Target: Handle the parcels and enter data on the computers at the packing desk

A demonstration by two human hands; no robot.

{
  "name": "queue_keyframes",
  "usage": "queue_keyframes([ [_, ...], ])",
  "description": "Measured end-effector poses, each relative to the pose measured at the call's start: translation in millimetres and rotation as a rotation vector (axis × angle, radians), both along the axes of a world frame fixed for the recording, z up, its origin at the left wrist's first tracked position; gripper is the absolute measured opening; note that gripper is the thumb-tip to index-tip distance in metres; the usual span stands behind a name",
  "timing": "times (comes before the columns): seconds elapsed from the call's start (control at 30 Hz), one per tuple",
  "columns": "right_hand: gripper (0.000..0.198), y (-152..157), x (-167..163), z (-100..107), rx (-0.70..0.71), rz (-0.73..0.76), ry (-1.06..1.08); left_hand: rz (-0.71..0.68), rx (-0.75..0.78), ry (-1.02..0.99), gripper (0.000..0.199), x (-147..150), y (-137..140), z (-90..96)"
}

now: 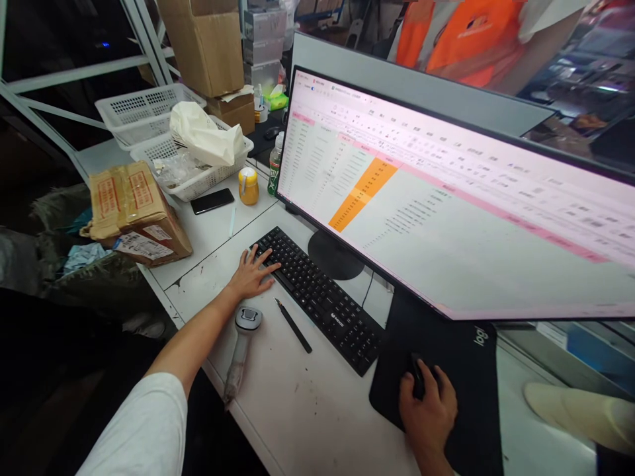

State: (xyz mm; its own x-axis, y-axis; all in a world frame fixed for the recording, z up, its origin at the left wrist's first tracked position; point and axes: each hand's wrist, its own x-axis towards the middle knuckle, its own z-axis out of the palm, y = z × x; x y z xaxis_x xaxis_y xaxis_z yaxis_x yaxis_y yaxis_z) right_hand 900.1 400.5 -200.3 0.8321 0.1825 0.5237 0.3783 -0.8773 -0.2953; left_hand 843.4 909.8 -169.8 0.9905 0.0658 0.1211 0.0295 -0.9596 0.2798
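Note:
My left hand (251, 272) lies with spread fingers on the left end of a black keyboard (317, 297). At the right, my right hand (429, 406) is wrapped over a dark computer mouse (417, 377), which rests on a black mouse pad (476, 390). A black pen (294, 325) lies in front of the keyboard. Beside my left forearm sits a grey barcode scanner (242, 350), its head toward the keyboard. Behind the keyboard stands a wide monitor (426, 218) showing a spreadsheet with an orange column.
Left on the desk are a taped cardboard box (133, 211), a phone (212, 201), a yellow jar (249, 186) and a green-labelled bottle (276, 165). White baskets (193, 188) and a tall carton (208, 49) stand behind. An orange garment (476, 39) shows beyond the monitor.

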Motion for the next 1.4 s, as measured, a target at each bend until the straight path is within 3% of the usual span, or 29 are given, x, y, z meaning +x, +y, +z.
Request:
queue_keyframes([
  [0.47,0.044,3.1,0.4,3.7,-0.005,-0.002,0.008,0.116,-0.021,-0.041,0.060,-0.1,1.7,-2.1],
  [0.93,0.045,-4.3,2.7,-9.0,0.010,0.009,0.009,0.158,-0.071,-0.040,0.062,1.4,4.3,-0.3],
  [1.4,0.047,-2.3,2.2,-8.0,0.009,-0.013,0.037,0.064,0.018,-0.017,0.058,1.0,3.5,1.0],
])
